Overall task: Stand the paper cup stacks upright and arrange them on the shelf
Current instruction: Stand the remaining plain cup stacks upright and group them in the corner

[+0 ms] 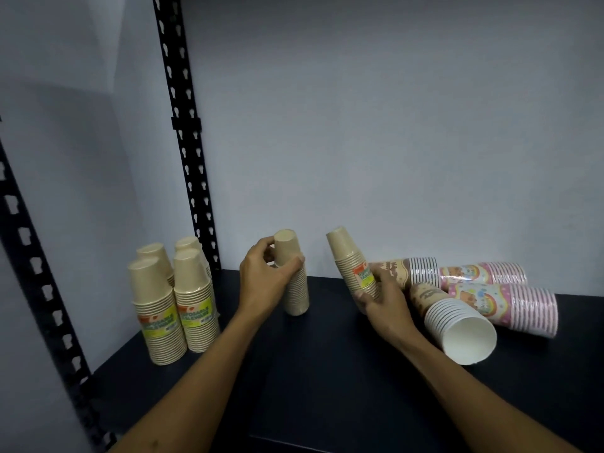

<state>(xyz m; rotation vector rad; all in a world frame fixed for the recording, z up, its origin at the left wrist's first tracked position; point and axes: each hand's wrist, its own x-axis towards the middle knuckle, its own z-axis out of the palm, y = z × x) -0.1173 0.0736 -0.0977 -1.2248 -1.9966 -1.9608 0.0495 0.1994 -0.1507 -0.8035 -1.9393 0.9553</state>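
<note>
My left hand (pixel 266 277) grips the upper part of a beige paper cup stack (pixel 294 276) that stands upright on the dark shelf (pixel 327 371). My right hand (pixel 380 294) holds a second beige stack (pixel 351 261) near its base; this one leans to the left. Several beige stacks (pixel 163 305) with yellow-green labels stand upright in a group at the shelf's left rear corner. To the right, a brown patterned stack (pixel 454 325) lies on its side with its open mouth toward me, another (pixel 408 269) lies behind it, and two pink stacks (pixel 503 302) lie flat.
A black perforated upright (pixel 186 142) rises behind the left group, and another post (pixel 39 289) runs down the near left. A pale wall closes the back. Bare shelf surface lies in front between my forearms.
</note>
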